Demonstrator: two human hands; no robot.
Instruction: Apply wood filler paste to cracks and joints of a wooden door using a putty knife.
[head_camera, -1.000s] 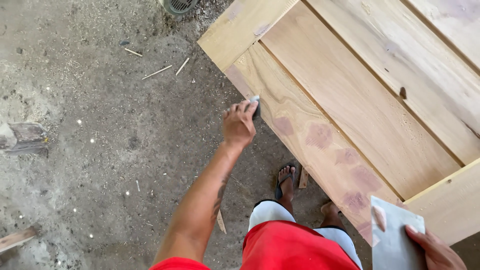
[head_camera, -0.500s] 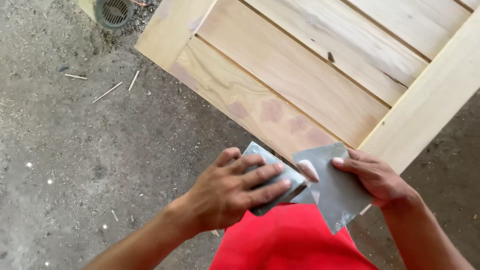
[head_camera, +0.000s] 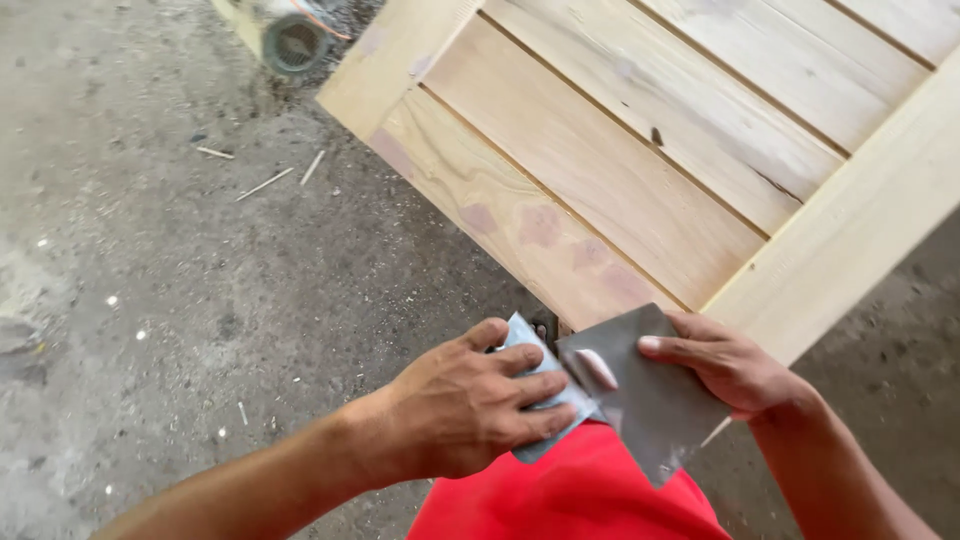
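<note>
Two bare hands meet just in front of the near edge of a pale wooden panel (head_camera: 640, 170), above the person's red garment (head_camera: 570, 495). The left hand (head_camera: 470, 405) is curled around a small light grey-blue pad (head_camera: 545, 385), its fingers pressed over the top face and the thumb along the far edge, so the pad is held firmly. The right hand (head_camera: 725, 365) pinches one dark grey sheet (head_camera: 650, 400) of abrasive paper, thumb on its upper face and the other fingers behind it; one fingertip shows against the sheet's left edge. Pad and sheet touch, the sheet's left edge lying against the pad's right end.

The panel is built of four visible boards set side by side inside a lighter frame, whose near-right rail runs just past the right hand. Several pinkish filler patches mark the nearest board.

On the grey concrete floor (head_camera: 180, 300) lie three thin wood splinters (head_camera: 265, 183), well apart from the hands, and a round dark machine part (head_camera: 293, 42) sits near the panel's far-left corner.
</note>
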